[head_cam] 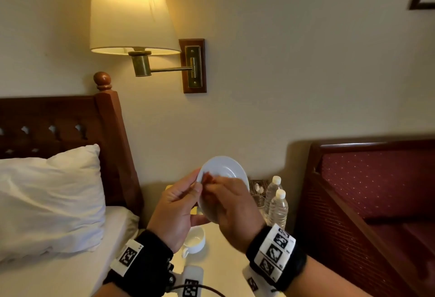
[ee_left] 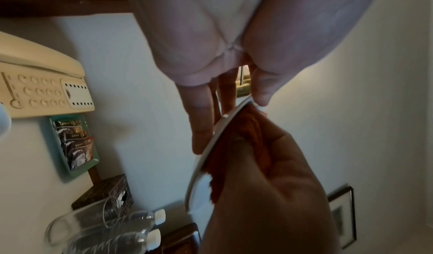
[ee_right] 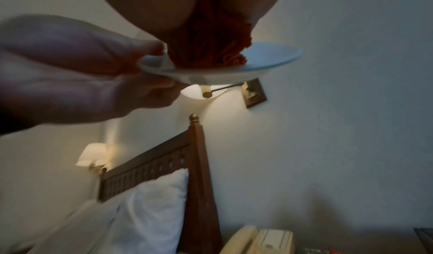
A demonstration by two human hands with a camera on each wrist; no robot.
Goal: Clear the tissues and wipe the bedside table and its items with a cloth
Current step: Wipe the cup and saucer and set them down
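Left hand point(head_cam: 173, 212) is pinching the saucer point(head_cam: 226, 167) rim, holding it tilted above the worktop point(head_cam: 223, 256); right hand point(head_cam: 235, 209) is pressing the bunched cloth point(ee_left: 243, 128) into it. Item-wiping step. Next: finish, set saucer down by the cup point(head_cam: 195, 240).

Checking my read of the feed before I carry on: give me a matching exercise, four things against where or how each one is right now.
Things:
1. saucer
2. orange cloth
3. cup
4. water bottles

States:
A. standing upright at the right of the table, caps on
B. bunched in the right hand, pressed to a dish
C. gripped by its rim in the left hand, lifted off the table
D. sitting on the table below the hands

Pairs: 1-C, 2-B, 3-D, 4-A
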